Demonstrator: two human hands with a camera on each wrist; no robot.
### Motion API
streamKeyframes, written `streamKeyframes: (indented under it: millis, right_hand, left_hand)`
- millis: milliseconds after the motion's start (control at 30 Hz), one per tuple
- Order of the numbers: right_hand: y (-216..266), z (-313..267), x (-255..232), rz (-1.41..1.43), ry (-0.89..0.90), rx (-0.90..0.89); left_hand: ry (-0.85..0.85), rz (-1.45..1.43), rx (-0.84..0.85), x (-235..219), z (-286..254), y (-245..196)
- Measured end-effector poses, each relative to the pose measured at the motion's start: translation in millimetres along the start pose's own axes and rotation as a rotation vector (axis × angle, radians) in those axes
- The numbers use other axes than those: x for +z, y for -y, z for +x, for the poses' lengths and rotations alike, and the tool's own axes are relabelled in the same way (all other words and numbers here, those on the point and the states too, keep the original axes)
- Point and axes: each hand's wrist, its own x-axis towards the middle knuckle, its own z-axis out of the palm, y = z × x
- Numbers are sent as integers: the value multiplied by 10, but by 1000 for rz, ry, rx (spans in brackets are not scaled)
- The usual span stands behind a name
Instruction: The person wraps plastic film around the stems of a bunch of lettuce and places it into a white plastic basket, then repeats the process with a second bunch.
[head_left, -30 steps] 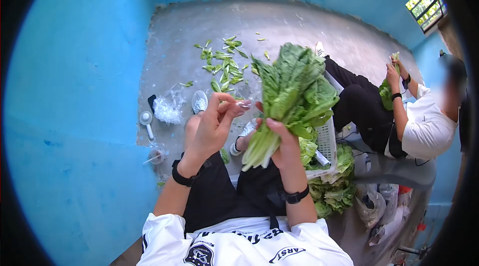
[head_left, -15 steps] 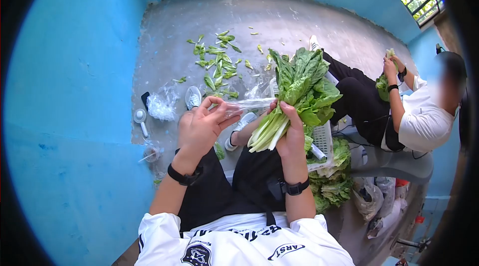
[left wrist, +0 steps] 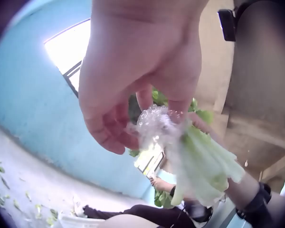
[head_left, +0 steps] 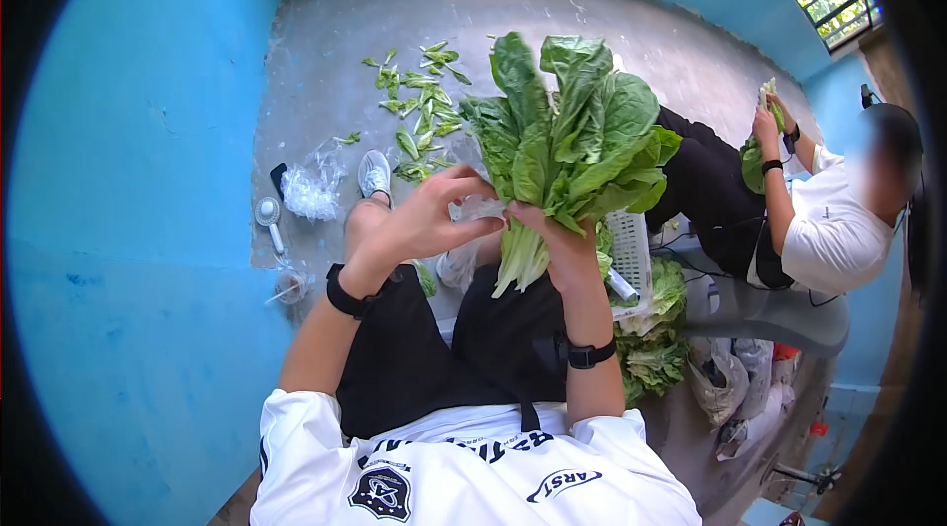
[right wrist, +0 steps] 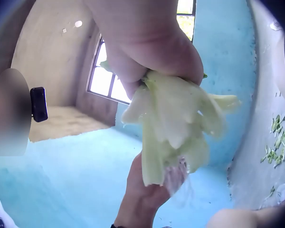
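A bunch of leafy greens (head_left: 577, 131) stands with leaves up and pale stems down, gripped near its stems by my right hand (head_left: 562, 240). In the right wrist view the pale stems (right wrist: 173, 114) hang below the right hand (right wrist: 147, 42). My left hand (head_left: 429, 215) is at the left side of the stems, pinching clear plastic film. The left wrist view has the crumpled film (left wrist: 156, 126) between the thumb and fingers of the left hand (left wrist: 137, 61), against the stems (left wrist: 204, 166).
Loose leaves (head_left: 424, 112) lie on the floor beyond. Crumpled plastic (head_left: 314, 192) and a small white fan (head_left: 268, 213) are at the left. A white crate (head_left: 631, 255) and a pile of greens (head_left: 656, 363) are at the right, near another person (head_left: 834, 220) holding greens.
The greens have turned more upright and shifted up. My left hand, which stretched the film out to the left half a second ago, has come in close beside the stems.
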Motion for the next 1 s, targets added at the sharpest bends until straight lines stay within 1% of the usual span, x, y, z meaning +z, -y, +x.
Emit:
streamKeyframes:
  millis: [33, 67, 100, 133, 167, 233, 267, 333, 367, 400, 433, 467, 533, 567, 633, 667, 700, 733, 767, 800, 833, 867, 933, 967, 1000]
  right_hand:
    - [-10, -6, -15, -3, -6, 0]
    - [-15, 9, -37, -124, -27, -9]
    - [-23, 2, -54, -245, -46, -19]
    - [-39, 3, -73, -248, -50, -13]
    - [-62, 3, -95, -252, -34, -17]
    - [-71, 12, -98, -255, -14, -18]
    - [-56, 5, -79, -262, -18, -31]
    - [-46, 18, -78, -266, -20, -41]
    - [-55, 20, -79, -312, -28, -19]
    - [-63, 13, -88, -358, -35, 5]
    - [-86, 13, -78, -358, -35, 8]
    - [-110, 15, -75, -345, -54, -6]
    - [-129, 17, -65, -331, -71, -17]
    - [-131, 11, -52, -295, -67, -29]
    - [-132, 4, 7, -263, -62, -40]
    - [-110, 6, 40, -159, -77, -24]
    - [-103, 6, 59, -56, -93, -7]
    - [-106, 10, 69, -57, -92, -6]
    - [-112, 34, 76, 32, -99, 21]
    - [-116, 43, 88, 120, -106, 45]
    - [-109, 42, 111, 120, -103, 46]
    - [-97, 17, 144, 162, -124, 36]
    - [-103, -11, 152, 204, -142, 28]
    - [-117, -23, 120, 191, -140, 37]
    - [-113, -33, 111, 177, -138, 47]
  left_hand:
    - [12, 179, 45, -1, 7, 20]
    - [16, 173, 44, 7, 22, 65]
    - [-60, 173, 41, 22, 16, 95]
    - [-138, 174, 36, 39, 7, 117]
    - [-136, 169, 29, 52, -4, 131]
    - [-267, 567, 352, 13, 17, 20]
    - [-267, 567, 346, -8, 12, -32]
    - [-269, 758, 418, -41, 26, -112]
    - [-268, 758, 414, -47, 16, -75]
    - [-292, 768, 369, -33, 4, -22]
    - [-318, 776, 326, -33, -11, 28]
    - [-319, 775, 323, -27, -26, 63]
    - [-383, 761, 159, -19, -47, 93]
    - [-383, 761, 155, -12, -60, 94]
    - [-423, 454, -50, -9, -85, 88]
    - [-422, 454, -53, -1, -67, 172]
    - [-452, 164, -132, 3, -21, 249]
    - [-475, -127, -209, 6, 0, 312]
    - [-478, -127, -211, 8, -5, 377]
    - [-465, -561, -346, -14, -4, 289]
    - [-436, -997, -474, -24, 1, 236]
    - [-439, -997, -474, -13, 3, 223]
    - [-563, -1127, -349, -9, 26, 211]
    - [-566, -1126, -348, -44, 27, 261]
    - [-616, -796, -300, -105, 40, 303]
